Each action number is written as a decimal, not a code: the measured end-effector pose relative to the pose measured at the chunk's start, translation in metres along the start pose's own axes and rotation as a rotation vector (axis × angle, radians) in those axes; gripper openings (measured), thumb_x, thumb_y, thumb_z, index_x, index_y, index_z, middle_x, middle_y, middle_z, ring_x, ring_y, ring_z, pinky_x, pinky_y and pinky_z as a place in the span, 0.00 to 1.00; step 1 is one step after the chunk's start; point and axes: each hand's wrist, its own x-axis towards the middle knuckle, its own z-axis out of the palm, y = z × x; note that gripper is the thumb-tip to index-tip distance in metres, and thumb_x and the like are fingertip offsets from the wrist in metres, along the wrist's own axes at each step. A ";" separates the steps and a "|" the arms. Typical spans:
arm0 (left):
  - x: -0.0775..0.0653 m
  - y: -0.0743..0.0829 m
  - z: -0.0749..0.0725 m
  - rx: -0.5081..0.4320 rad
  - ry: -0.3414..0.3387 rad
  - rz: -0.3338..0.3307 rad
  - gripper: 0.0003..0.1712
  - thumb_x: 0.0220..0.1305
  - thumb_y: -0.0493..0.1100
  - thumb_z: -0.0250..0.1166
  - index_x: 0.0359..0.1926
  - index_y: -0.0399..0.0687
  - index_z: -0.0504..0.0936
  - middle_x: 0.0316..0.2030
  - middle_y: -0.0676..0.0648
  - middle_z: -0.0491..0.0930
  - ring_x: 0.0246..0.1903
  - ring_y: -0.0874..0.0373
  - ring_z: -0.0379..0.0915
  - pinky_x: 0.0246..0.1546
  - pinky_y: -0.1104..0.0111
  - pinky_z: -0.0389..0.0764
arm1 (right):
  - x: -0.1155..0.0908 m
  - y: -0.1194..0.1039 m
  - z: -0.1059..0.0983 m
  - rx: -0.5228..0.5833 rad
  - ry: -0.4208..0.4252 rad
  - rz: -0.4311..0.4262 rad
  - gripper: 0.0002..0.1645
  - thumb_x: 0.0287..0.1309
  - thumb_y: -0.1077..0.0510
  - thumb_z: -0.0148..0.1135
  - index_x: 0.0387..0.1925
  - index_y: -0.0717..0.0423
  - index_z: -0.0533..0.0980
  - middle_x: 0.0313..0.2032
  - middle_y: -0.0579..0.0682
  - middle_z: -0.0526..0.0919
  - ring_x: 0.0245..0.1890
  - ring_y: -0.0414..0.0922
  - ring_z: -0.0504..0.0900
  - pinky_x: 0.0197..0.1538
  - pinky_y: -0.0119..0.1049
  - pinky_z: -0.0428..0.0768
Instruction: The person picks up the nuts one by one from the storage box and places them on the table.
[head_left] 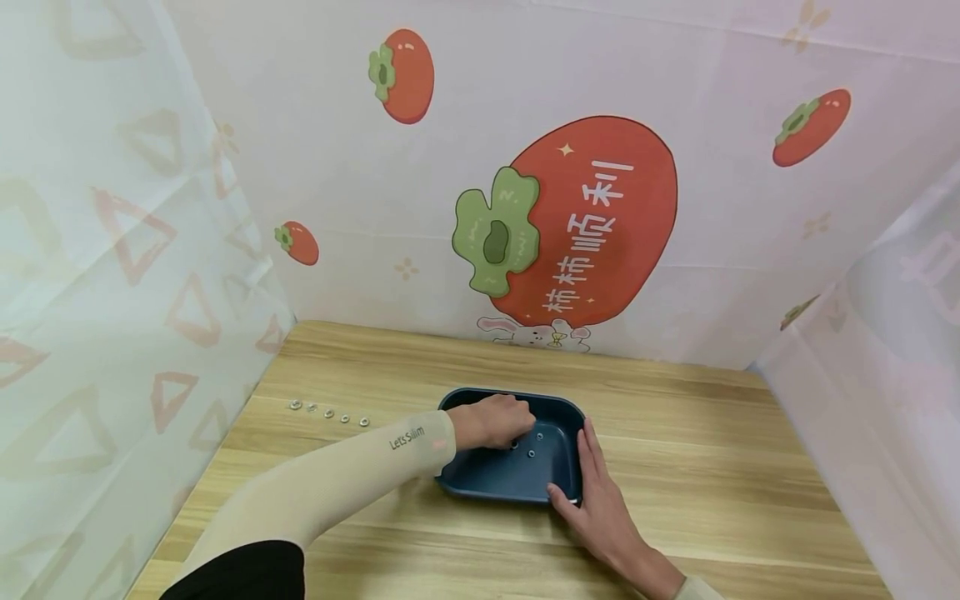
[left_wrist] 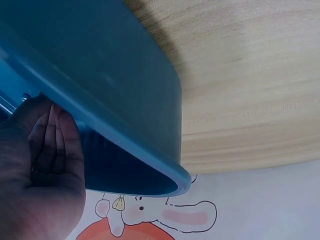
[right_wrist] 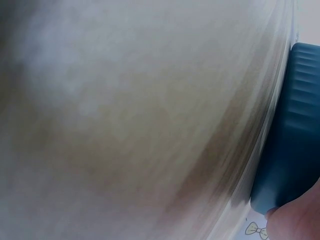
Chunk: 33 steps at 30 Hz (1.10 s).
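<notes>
A dark blue rectangular tray (head_left: 480, 487) rests on the wooden table. My left hand (head_left: 495, 421) reaches down inside it with fingers curled. In the left wrist view its thumb and fingers come together behind the tray's rim, so whether they pinch anything is hidden. Small metal nuts (head_left: 532, 454) lie on the tray's bottom, one right beside the left fingers. My right hand (head_left: 600, 500) holds the tray's near right corner, thumb over the near rim and fingers along the right side. Left of the tray, several similar nuts (head_left: 328, 413) form a slanting row on the table.
The wooden table (head_left: 712, 467) extends on both sides of the tray. A printed curtain (head_left: 360, 167) with persimmons and a rabbit hangs at its back edge. More hanging cloth (head_left: 97, 250) closes off the left side, and a similar sheet (head_left: 885, 375) the right.
</notes>
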 end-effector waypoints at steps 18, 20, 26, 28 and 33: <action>-0.009 -0.003 0.006 -0.086 0.033 -0.046 0.03 0.67 0.42 0.76 0.37 0.51 0.89 0.28 0.55 0.83 0.22 0.67 0.73 0.27 0.77 0.77 | -0.001 0.001 0.001 -0.007 -0.003 0.008 0.59 0.69 0.43 0.68 0.83 0.66 0.46 0.85 0.59 0.42 0.79 0.62 0.61 0.70 0.62 0.72; -0.011 -0.004 0.006 -0.108 0.042 -0.043 0.02 0.67 0.42 0.76 0.37 0.51 0.90 0.28 0.55 0.84 0.22 0.67 0.73 0.27 0.77 0.77 | -0.001 0.002 0.001 -0.007 -0.005 0.007 0.59 0.69 0.43 0.68 0.83 0.66 0.46 0.85 0.59 0.41 0.79 0.62 0.60 0.70 0.62 0.72; -0.017 -0.007 0.004 -0.192 0.076 -0.056 0.01 0.68 0.41 0.75 0.37 0.51 0.91 0.30 0.56 0.85 0.23 0.69 0.74 0.29 0.79 0.78 | -0.001 0.002 0.001 -0.002 -0.008 0.015 0.59 0.70 0.43 0.68 0.83 0.65 0.45 0.85 0.60 0.41 0.78 0.63 0.61 0.70 0.63 0.71; -0.020 -0.008 0.003 -0.224 0.090 -0.067 0.01 0.68 0.41 0.74 0.39 0.51 0.91 0.31 0.55 0.85 0.23 0.69 0.74 0.30 0.79 0.79 | -0.001 0.002 0.001 0.000 -0.012 0.020 0.59 0.70 0.43 0.68 0.84 0.65 0.45 0.85 0.59 0.41 0.78 0.63 0.61 0.70 0.64 0.71; -0.027 -0.013 0.004 -0.293 0.135 -0.088 0.04 0.67 0.41 0.74 0.42 0.50 0.92 0.30 0.57 0.84 0.24 0.70 0.74 0.31 0.79 0.78 | -0.001 0.000 0.001 -0.004 -0.012 0.020 0.59 0.70 0.43 0.67 0.83 0.65 0.46 0.85 0.60 0.41 0.78 0.65 0.62 0.70 0.65 0.71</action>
